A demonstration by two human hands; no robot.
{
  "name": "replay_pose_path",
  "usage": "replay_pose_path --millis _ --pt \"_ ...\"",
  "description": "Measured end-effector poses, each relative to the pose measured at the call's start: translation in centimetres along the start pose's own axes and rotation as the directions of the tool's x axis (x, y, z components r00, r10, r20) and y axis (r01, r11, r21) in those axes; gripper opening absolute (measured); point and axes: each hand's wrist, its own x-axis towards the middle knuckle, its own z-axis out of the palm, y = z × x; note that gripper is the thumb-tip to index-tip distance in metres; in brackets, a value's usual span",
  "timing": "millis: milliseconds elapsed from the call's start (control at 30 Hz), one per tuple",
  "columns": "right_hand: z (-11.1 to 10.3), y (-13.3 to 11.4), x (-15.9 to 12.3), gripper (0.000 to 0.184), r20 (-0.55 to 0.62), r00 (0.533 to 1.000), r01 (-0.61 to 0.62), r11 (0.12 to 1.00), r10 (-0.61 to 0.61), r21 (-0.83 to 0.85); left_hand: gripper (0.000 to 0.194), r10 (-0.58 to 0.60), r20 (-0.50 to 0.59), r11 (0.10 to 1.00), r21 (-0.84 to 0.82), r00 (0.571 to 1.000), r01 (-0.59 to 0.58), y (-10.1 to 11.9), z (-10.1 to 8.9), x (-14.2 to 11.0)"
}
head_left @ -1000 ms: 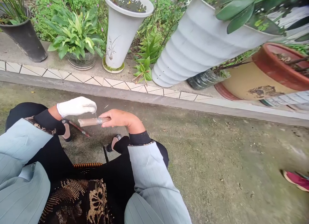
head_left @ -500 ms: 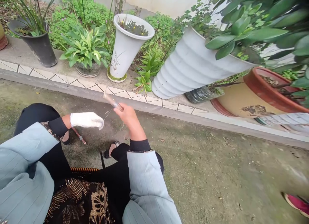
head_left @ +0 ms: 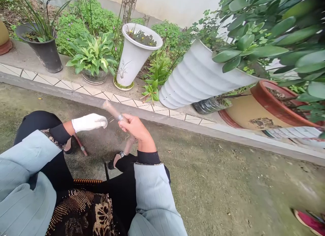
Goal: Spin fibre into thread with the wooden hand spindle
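My right hand (head_left: 134,127) is closed around a pale brownish stick (head_left: 111,110), which has silvery wire (head_left: 121,118) wound round it near my fingers. The stick slants up and left, its far end blurred; a lower length shows beneath my hand. To the left of it is my left hand (head_left: 90,123) in a white glove, fingers curled and pressed together. Whatever those fingers may pinch is too small to make out. A second, reddish stick (head_left: 80,145) with a pale wrapped band is by my left foot, below the glove.
Ahead runs a low tiled ledge (head_left: 101,93) bearing a black pot (head_left: 45,53), a white pot (head_left: 135,60), a tall ribbed white planter (head_left: 193,77) and a tan pot with red rim (head_left: 241,107). Concrete ground (head_left: 215,181) spreads rightward to a pink shoe (head_left: 308,220).
My right hand has turned slightly and the stick has shifted a little left and down. The thin wire seen between glove and stick no longer shows clearly. The gloved hand has risen slightly.
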Motion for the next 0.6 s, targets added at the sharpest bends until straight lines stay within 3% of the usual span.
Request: replay_pose_path --millis 33,100,200,300,367,433,500,533,600 --pt "-0.3 0.4 0.3 0.026 -0.131 0.991 -0.013 0.998 0.021 0.057 0.037 0.007 0.028 1.000 0.018 1.000 -0.008 -0.1 0.4 0.2" --pt "-0.5 1.3 0.9 0.026 -0.258 0.962 -0.084 0.996 0.089 0.030 0.034 0.038 0.127 0.995 0.082 0.991 -0.049 0.0 1.1 0.4" --pt "-0.1 2.4 1.5 0.023 -0.313 0.942 -0.226 0.913 0.117 -0.340 0.030 0.097 0.246 0.972 0.184 0.964 -0.145 0.2 2.0 0.6" --pt "0.6 2.8 1.5 0.017 -0.251 0.956 -0.286 0.662 0.150 -0.693 0.026 0.132 0.238 0.939 0.281 0.962 -0.198 0.3 2.1 0.4" --pt "0.9 2.7 1.2 0.013 -0.071 0.960 -0.220 0.570 0.272 -0.792 0.026 0.144 0.178 0.919 0.340 0.974 -0.198 0.3 1.5 0.4" --pt "1.0 2.5 0.9 0.010 0.231 0.892 -0.087 0.649 0.389 -0.756 0.027 0.138 0.128 0.910 0.374 0.982 -0.177 0.3 0.8 0.4" --pt "0.8 1.9 0.4 0.013 0.476 0.809 -0.014 0.821 0.345 -0.571 0.030 0.105 0.109 0.930 0.341 0.988 -0.137 0.3 0.2 0.4" --pt "0.6 1.6 0.2 0.017 0.510 0.815 -0.013 0.888 0.276 -0.460 0.031 0.085 0.101 0.950 0.291 0.991 -0.111 0.3 0.0 0.4" --pt "0.1 0.9 -0.4 0.026 0.382 0.915 -0.038 0.971 0.130 -0.238 0.034 0.055 0.059 0.982 0.178 0.997 -0.065 0.2 0.0 0.4"
